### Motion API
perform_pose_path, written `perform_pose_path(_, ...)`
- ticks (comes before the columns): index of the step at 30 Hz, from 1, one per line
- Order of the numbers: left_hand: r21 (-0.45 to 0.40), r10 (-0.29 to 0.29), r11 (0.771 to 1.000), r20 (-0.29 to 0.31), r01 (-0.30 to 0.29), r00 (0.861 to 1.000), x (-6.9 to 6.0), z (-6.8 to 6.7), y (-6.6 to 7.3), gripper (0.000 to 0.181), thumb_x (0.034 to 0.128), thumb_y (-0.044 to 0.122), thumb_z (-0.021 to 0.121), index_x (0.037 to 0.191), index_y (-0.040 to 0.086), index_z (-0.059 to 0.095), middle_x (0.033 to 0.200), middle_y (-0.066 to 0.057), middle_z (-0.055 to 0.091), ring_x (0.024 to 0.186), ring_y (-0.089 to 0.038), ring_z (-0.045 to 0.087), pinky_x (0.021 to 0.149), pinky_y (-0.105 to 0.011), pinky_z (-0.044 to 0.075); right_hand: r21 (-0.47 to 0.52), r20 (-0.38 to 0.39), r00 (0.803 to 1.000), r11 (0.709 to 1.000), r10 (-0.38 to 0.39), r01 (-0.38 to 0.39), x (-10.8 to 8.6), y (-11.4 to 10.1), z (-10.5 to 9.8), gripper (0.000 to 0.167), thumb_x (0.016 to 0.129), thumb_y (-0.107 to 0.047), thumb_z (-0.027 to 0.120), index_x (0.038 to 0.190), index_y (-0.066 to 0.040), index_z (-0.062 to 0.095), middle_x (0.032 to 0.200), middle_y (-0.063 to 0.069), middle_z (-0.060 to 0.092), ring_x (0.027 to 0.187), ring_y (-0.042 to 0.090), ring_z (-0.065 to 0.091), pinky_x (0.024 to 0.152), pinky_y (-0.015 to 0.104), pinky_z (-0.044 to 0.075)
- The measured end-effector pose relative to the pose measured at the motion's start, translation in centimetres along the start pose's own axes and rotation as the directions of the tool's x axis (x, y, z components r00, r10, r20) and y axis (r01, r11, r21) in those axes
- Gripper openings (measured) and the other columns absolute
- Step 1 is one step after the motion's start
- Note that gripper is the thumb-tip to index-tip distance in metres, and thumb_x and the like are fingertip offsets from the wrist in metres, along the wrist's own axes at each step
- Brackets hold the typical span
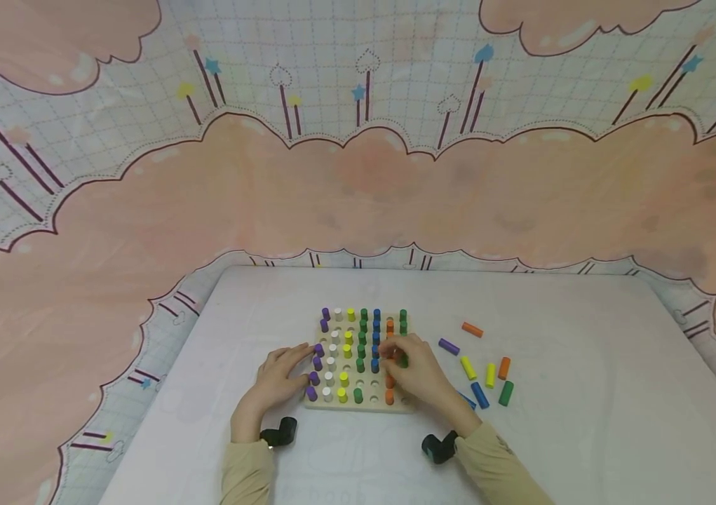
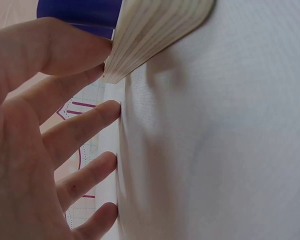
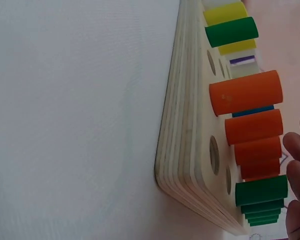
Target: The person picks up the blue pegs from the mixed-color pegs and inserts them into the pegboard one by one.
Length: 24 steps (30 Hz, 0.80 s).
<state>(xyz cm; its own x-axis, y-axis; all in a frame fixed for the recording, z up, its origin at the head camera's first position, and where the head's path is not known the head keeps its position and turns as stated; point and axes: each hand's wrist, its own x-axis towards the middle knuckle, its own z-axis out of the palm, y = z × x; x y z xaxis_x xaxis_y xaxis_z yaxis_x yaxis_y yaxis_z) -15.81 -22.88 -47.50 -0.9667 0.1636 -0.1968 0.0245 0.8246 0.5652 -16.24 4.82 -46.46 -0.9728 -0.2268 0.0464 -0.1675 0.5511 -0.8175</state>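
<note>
A wooden pegboard (image 1: 367,405) with rows of coloured pegs lies on the white table. My left hand (image 1: 278,379) rests at its left side, fingers spread. In the left wrist view, the thumb (image 2: 75,47) touches the board's edge beside a purple peg (image 2: 80,12). My right hand (image 1: 419,368) is over the board's right part, thumb and index finger bent toward each other near a blue peg (image 1: 375,351) and the orange column. Whether they pinch a peg is hidden. The right wrist view shows fingertips (image 3: 296,147) beside orange pegs (image 3: 247,92) and green pegs (image 3: 261,191).
Loose pegs lie right of the board: an orange peg (image 1: 473,330), a purple peg (image 1: 449,346), a yellow peg (image 1: 468,367), a green peg (image 1: 505,393), a blue peg (image 1: 480,395) and several others. A patterned cloth (image 1: 358,189) hangs behind the table.
</note>
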Motion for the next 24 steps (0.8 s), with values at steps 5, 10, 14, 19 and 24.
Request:
perform_pose_path(5, -0.002, 0.003, 1.000, -0.001, -0.003, 1.000, 0.0, 0.0, 0.0, 0.055, 0.0857, 0.016, 0.058, 0.140, 0.015, 0.050, 0.151, -0.012, 0.041, 0.140, -0.041, 0.025, 0.111, -0.067, 0.019, 0.017, -0.008, 1.000, 1.000, 0.021, -0.021, -0.3, -0.1, -0.8, 0.019, 0.085, -0.008, 0.067, 0.102, -0.016, 0.068, 0.092, -0.004, 0.063, 0.091, 0.017, 0.052, 0.077, 0.028, 0.045)
perform_pose_path(10, -0.006, 0.011, 1.000, -0.004, -0.011, 1.000, 0.0, 0.0, 0.0, 0.055, 0.0859, 0.016, 0.058, 0.140, 0.015, 0.050, 0.151, -0.012, 0.042, 0.140, -0.041, 0.025, 0.111, -0.068, 0.018, -0.002, -0.024, 1.000, 1.000, 0.016, -0.016, -1.1, -0.3, -2.0, 0.017, 0.085, -0.008, 0.067, 0.101, -0.014, 0.068, 0.095, -0.003, 0.066, 0.092, 0.017, 0.053, 0.080, 0.031, 0.045)
perform_pose_path(14, -0.007, 0.016, 1.000, -0.007, -0.016, 1.000, 0.0, 0.0, 0.0, 0.055, 0.0858, 0.016, 0.058, 0.140, 0.014, 0.050, 0.151, -0.012, 0.042, 0.140, -0.041, 0.026, 0.111, -0.067, 0.019, -0.030, -0.042, 0.999, 0.999, 0.014, -0.016, -1.9, -0.1, -3.3, 0.020, 0.085, -0.008, 0.069, 0.105, -0.013, 0.067, 0.099, -0.003, 0.067, 0.094, 0.016, 0.054, 0.083, 0.032, 0.044)
perform_pose_path(19, -0.005, 0.024, 1.000, -0.004, -0.024, 1.000, 0.1, 0.1, -0.1, 0.055, 0.0863, 0.016, 0.057, 0.140, 0.014, 0.049, 0.151, -0.012, 0.042, 0.140, -0.041, 0.025, 0.111, -0.067, 0.020, -0.078, -0.054, 0.998, 0.996, 0.033, -0.038, -2.9, 0.5, -4.7, 0.023, 0.086, -0.010, 0.068, 0.109, -0.015, 0.066, 0.101, -0.004, 0.065, 0.094, 0.014, 0.054, 0.085, 0.032, 0.044)
perform_pose_path(24, 0.008, 0.028, 1.000, 0.000, -0.028, 1.000, 0.1, 0.1, -0.3, 0.055, 0.0869, 0.016, 0.057, 0.141, 0.014, 0.049, 0.152, -0.012, 0.041, 0.140, -0.041, 0.025, 0.111, -0.068, 0.020, -0.119, -0.091, 0.996, 0.993, -0.019, 0.008, -3.9, 1.2, -5.8, 0.023, 0.084, -0.007, 0.070, 0.106, -0.013, 0.066, 0.099, -0.002, 0.067, 0.091, 0.015, 0.056, 0.079, 0.029, 0.045)
